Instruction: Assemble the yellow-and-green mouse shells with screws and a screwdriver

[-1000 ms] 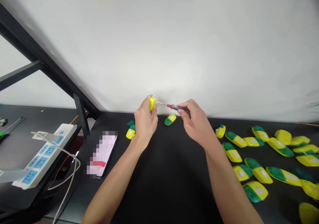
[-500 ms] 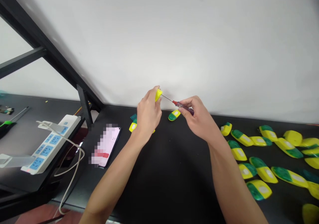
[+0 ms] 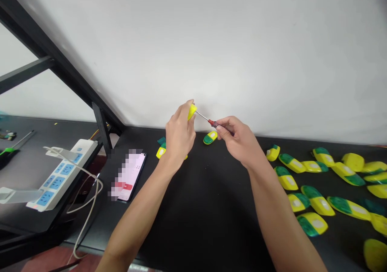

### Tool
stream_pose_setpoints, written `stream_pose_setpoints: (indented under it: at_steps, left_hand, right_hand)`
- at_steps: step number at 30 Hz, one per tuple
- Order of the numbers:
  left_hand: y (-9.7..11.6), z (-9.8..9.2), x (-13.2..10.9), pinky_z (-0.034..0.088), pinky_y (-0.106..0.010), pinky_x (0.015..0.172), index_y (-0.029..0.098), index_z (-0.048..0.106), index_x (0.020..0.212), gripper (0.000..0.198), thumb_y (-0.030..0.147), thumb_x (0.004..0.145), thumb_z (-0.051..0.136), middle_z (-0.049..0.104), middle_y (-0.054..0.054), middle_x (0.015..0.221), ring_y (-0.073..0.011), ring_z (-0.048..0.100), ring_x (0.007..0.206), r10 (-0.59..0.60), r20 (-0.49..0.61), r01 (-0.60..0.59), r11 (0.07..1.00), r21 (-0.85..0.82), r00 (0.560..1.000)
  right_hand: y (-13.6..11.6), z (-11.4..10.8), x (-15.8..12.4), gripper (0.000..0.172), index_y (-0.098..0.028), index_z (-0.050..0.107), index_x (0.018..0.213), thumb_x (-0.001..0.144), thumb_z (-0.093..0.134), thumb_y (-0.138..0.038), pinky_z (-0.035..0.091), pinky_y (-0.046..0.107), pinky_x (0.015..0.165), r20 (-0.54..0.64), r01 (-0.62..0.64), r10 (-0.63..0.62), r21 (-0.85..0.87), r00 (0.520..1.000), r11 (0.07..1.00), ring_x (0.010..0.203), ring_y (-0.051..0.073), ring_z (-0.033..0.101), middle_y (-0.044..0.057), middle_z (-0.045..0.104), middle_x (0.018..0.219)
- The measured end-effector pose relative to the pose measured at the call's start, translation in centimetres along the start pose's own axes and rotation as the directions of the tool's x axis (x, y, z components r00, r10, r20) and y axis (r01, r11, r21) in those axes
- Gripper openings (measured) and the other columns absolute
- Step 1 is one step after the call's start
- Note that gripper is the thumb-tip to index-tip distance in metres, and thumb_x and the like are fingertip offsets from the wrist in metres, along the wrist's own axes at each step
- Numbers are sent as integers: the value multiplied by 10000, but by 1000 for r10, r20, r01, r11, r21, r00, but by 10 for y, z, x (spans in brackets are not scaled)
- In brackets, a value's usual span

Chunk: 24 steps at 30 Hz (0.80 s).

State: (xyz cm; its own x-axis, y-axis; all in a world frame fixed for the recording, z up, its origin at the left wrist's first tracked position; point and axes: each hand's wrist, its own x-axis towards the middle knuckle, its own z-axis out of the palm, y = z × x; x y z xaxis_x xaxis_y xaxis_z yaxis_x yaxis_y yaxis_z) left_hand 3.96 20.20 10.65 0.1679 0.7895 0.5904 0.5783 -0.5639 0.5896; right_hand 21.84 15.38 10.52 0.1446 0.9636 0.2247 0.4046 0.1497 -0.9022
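Holding a yellow plastic piece [image 3: 191, 112] between the thumb and fingers, the left hand [image 3: 179, 137] is gripping it firmly above the far edge of the black table [image 3: 199, 223]. The right hand [image 3: 236, 138] is pinching a small screwdriver [image 3: 208, 121] with a red handle, and the fingers are covering part of this handle. The two hands are standing close together but they are not touching, and the thin metal shaft is pointing left from the right hand toward the yellow plastic piece. Its tip is reaching the edge of the piece, but I cannot tell if it is going inside.

Just beyond the right hand, a small yellow and green shell [image 3: 210, 137] is lying on the table. More yellow and green shells [image 3: 161, 152] are lying just behind the left hand, partly hidden by it. Many yellow and green shells [image 3: 317, 205] are spreading over the table to the right of the right hand. To the left of the left hand, a phone [image 3: 128, 175] with a blurred screen is lying on the table, and further left a white power strip [image 3: 62, 175] with blue sockets is resting near a white cable [image 3: 90, 207].
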Motion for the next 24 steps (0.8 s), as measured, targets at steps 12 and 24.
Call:
stream_pose_setpoints:
  at_steps: [12,24]
  left_hand:
    - [5,-22,13,510,-440,1194,294,659,1379,324,349,1095,515,714,-68,1407,-257,661,1359,114,31,-111,990,-85,993]
    - [-12,-35,-106,541,-424,1173,194,650,1438,421,222,1018,648,668,-162,1426,-253,674,1346,104,337,-85,994,-71,936]
  right_hand:
    - [-5,-2,2,603,-203,656,801,900,628,-797,442,307,595,199,-98,40,292,979,951,616,123,475,31,598,772]
    - [62,-10,-55,295,-228,552,667,935,593,-344,494,403,842,54,-168,189,-274,980,947,783,213,561,35,606,731]
